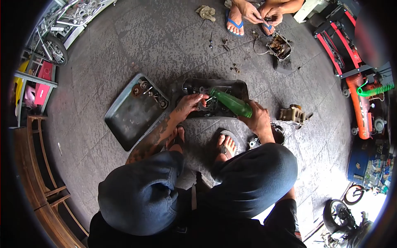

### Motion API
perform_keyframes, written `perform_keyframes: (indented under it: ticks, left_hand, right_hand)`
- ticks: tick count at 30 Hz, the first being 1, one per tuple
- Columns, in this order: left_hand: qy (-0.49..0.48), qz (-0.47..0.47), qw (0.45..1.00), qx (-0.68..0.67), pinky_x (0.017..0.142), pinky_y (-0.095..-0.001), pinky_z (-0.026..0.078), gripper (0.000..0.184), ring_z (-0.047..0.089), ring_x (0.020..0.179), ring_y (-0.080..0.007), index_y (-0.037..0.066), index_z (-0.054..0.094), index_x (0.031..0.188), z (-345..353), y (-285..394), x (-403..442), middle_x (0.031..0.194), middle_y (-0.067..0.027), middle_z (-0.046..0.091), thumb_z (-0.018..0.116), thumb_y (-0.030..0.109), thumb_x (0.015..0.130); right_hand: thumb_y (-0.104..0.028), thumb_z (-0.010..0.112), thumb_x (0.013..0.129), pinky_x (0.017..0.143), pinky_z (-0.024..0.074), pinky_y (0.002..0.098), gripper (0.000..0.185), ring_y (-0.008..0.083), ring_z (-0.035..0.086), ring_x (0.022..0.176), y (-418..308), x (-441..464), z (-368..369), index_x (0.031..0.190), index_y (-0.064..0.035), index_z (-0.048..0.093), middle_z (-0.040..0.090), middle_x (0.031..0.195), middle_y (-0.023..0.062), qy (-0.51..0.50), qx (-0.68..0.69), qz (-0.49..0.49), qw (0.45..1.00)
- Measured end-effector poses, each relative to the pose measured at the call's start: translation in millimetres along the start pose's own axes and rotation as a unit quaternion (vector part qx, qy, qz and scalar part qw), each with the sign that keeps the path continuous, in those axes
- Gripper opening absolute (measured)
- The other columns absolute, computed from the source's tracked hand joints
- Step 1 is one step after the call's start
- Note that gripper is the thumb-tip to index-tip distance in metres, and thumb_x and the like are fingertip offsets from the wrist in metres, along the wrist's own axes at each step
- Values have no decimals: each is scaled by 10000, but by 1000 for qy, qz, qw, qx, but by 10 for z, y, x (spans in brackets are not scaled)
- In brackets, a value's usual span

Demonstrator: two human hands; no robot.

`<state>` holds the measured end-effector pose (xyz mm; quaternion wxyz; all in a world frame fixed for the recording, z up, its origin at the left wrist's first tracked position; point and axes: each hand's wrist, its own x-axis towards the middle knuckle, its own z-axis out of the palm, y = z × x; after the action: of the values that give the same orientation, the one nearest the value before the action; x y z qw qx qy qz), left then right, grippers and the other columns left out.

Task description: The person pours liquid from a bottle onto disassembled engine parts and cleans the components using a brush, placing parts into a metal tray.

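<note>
A green glass bottle [233, 103] lies tilted in my right hand [257, 118], its neck pointing left and its base against my palm. My left hand [192, 104] pinches a small shiny metal part [209, 98] just beside the bottle's neck. Both hands are over a dark rectangular tray [239, 84] holding several metal parts, whose details are hard to make out in the shadow. Whether the bottle's mouth touches the metal part I cannot tell.
A second tray [132, 120] with gears and a shaft lies to the left. On the right sits a metal engine part [292, 115]. Across from me, another person's hands [262, 14] work above an open engine casing [280, 46]. Small bolts [235, 68] lie on the floor.
</note>
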<state>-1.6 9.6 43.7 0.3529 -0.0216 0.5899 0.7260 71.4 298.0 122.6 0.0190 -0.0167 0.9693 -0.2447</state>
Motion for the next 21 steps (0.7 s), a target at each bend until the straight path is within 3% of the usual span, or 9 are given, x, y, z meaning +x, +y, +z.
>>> perform_keyframes:
  ticks: [3, 6, 8, 11, 14, 16, 18, 21]
  left_hand:
    - [7, 8, 1000, 6, 774, -278, 391, 329, 525, 899, -83, 112, 646, 1133, 52, 89, -84, 908, 38, 591, 506, 362, 973]
    - [15, 2, 999, 32, 774, -274, 394, 331, 527, 898, -85, 104, 646, 1130, 50, 166, -95, 897, 36, 593, 509, 361, 971]
    - [26, 0, 998, 62, 769, -249, 396, 338, 535, 874, -75, 89, 655, 1117, 52, 244, -109, 875, 27, 609, 521, 360, 966]
    - [-3, 72, 972, 225, 840, -235, 434, 361, 591, 890, -74, 41, 678, 1089, 35, 371, -127, 888, 5, 667, 568, 353, 945]
    - [-20, 107, 965, 240, 845, -245, 448, 363, 596, 904, -68, 21, 681, 1068, 144, 467, -202, 918, -9, 679, 591, 346, 933]
    - [-25, 85, 959, 268, 868, -283, 465, 364, 612, 913, -111, 30, 690, 1055, 62, 340, -109, 963, -33, 694, 672, 343, 871]
    - [23, 124, 865, 485, 889, -320, 470, 380, 614, 909, -181, 55, 710, 1028, 63, 330, -157, 988, -55, 703, 742, 350, 791]
    - [25, 192, 826, 530, 852, -330, 478, 380, 596, 901, -220, 74, 737, 974, 144, 293, -183, 939, -62, 714, 778, 364, 731]
  right_hand:
    - [-218, 838, 618, 797, 520, 418, 597, 328, 657, 912, 88, -74, 103, 1150, -105, 591, 670, 1006, 129, 55, 90, -45, 993]
    - [-133, 846, 618, 827, 513, 390, 619, 318, 666, 941, 174, -328, 365, 1167, -46, 573, 678, 1004, 174, 111, 216, 26, 970]
    - [-103, 835, 655, 863, 495, 370, 618, 257, 648, 1014, 147, -449, 433, 1198, -45, 547, 668, 1072, 162, 137, 346, 70, 925]
    - [-111, 835, 674, 893, 454, 337, 715, 251, 603, 1039, 295, -647, 712, 1276, -73, 451, 637, 1107, 126, 204, 391, 108, 891]
    - [-137, 841, 675, 886, 447, 320, 705, 209, 596, 1001, 382, -782, 924, 1253, -67, 443, 623, 1094, 132, 286, 380, 114, 872]
    - [-152, 841, 682, 886, 452, 324, 737, 210, 594, 1009, 397, -809, 1065, 1273, -63, 410, 611, 1099, 147, 310, 425, 154, 836]
    - [-146, 828, 708, 894, 456, 333, 758, 231, 593, 1018, 500, -821, 1219, 1298, -59, 361, 605, 1092, 151, 326, 454, 170, 812]
    - [-116, 811, 726, 906, 456, 356, 750, 249, 587, 1045, 455, -814, 1198, 1299, -47, 331, 588, 1135, 158, 309, 449, 227, 807]
